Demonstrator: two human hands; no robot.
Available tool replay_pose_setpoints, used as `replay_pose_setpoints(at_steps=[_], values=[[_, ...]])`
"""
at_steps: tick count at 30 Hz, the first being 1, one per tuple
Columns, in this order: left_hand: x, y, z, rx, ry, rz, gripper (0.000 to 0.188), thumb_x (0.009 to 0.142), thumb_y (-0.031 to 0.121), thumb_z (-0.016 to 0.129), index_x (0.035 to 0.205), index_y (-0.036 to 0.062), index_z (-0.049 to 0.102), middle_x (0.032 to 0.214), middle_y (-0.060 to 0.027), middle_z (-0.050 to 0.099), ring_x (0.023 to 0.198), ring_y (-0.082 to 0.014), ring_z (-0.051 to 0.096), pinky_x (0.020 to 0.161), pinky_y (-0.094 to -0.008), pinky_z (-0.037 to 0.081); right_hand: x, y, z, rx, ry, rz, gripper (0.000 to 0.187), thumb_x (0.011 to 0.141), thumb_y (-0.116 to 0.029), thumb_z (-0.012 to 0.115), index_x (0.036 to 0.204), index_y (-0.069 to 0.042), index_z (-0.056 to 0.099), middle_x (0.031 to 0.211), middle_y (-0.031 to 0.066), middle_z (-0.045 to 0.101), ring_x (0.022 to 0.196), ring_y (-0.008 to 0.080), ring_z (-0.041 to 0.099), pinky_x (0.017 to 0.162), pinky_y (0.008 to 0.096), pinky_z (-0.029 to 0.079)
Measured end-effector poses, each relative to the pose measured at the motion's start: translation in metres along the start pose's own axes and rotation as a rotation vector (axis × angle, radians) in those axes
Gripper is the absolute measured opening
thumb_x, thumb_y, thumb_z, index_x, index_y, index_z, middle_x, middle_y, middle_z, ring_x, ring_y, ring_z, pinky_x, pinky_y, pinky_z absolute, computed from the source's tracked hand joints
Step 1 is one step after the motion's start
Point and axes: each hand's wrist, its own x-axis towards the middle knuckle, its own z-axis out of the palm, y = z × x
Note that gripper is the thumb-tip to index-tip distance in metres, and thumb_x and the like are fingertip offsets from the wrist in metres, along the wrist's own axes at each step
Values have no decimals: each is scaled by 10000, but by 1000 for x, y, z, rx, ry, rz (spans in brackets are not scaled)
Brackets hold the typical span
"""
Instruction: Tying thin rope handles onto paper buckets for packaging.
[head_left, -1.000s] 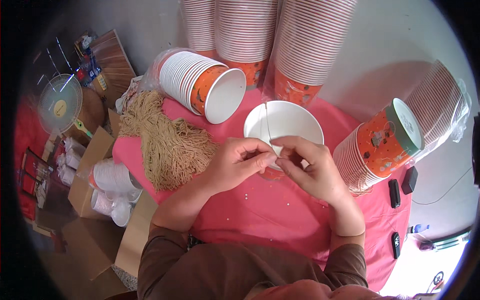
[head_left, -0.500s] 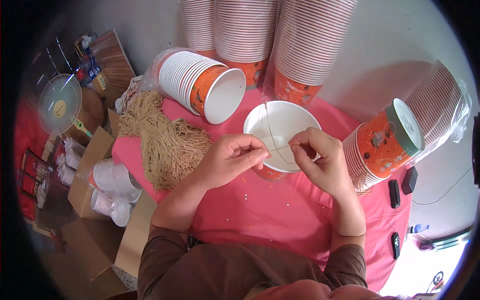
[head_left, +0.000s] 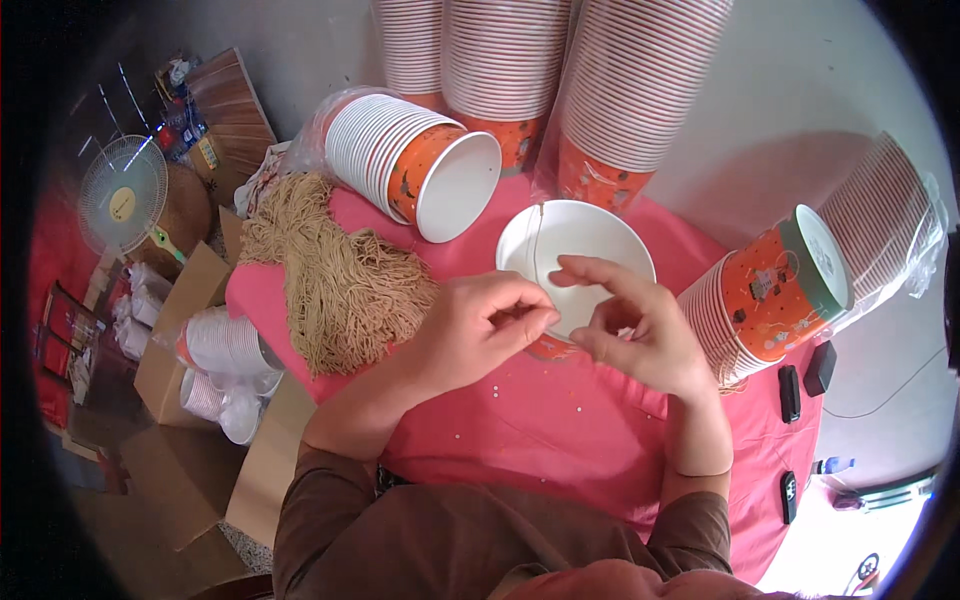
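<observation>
An upright paper bucket [head_left: 615, 245], white inside with an orange printed outside, stands before me on the pink-covered table. A thin tan string [head_left: 533, 245] runs from its far rim down across its inside toward my left hand. My left hand [head_left: 485, 320] is at the bucket's near left, thumb and fingertips pinched together on the string. Over the near right rim is my right hand [head_left: 645, 335], its thumb and forefinger apart with nothing visible between them. A thick bundle of tan strings [head_left: 350, 300] lies left of my left hand.
A nested stack of buckets [head_left: 460, 190] lies on its side at the back left. Tall wrapped stacks [head_left: 640, 90] stand behind. An upside-down stack [head_left: 765, 290] leans at the right, near black tools [head_left: 789, 393]. Cardboard boxes [head_left: 185, 350] and a fan [head_left: 125, 195] are at the left.
My right thumb and forefinger have parted and let go of the string. The string, which was spread between both hands, now runs to my left hand, which stays pinched.
</observation>
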Motion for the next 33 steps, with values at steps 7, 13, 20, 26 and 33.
replay_pose_setpoints(at_steps=[7, 13, 20, 26, 33], values=[[0, 2, 5, 110, 38, 218, 83, 860, 57, 725, 890, 31, 652, 726, -55, 624, 574, -150, 576, 500, -285, 427, -2, 12, 8, -23, -57, -59, 277, 886, 6, 675, 1157, -1, 623, 772, 14, 651, 600, 37, 505, 565, 216, 445], [1, -3, 5, 151, -3, 217, 72, 864, 53, 716, 887, 34, 651, 731, -57, 624, 576, -158, 583, 503, -291, 434, 0, 9, -2, -17, 82, -125, 37, 894, 20, 656, 926, 2, 649, 675, -21, 531, 597, 34, 494, 546, 216, 407], [-2, 3, 18, 405, -55, 344, 157, 856, 121, 726, 970, 42, 653, 878, -70, 680, 707, -219, 688, 575, -321, 543, 2, 17, -34, -309, 179, -157, 66, 792, 12, 638, 853, 8, 612, 765, 65, 589, 679, 145, 585, 619, 286, 475], [0, -16, 21, 535, -111, 306, 209, 819, 174, 750, 981, 73, 666, 886, -43, 632, 701, -222, 669, 576, -342, 539, 1, 25, -42, -490, 19, -100, 71, 803, 38, 646, 860, 26, 607, 831, 91, 630, 759, 209, 630, 721, 316, 514], [11, -31, 14, 551, -50, 430, 161, 760, 109, 751, 889, 74, 661, 893, -31, 598, 738, -210, 644, 592, -339, 527, 1, 27, -38, -502, -63, -147, 80, 789, 37, 655, 844, 13, 603, 806, 119, 632, 753, 247, 647, 708, 335, 519]])
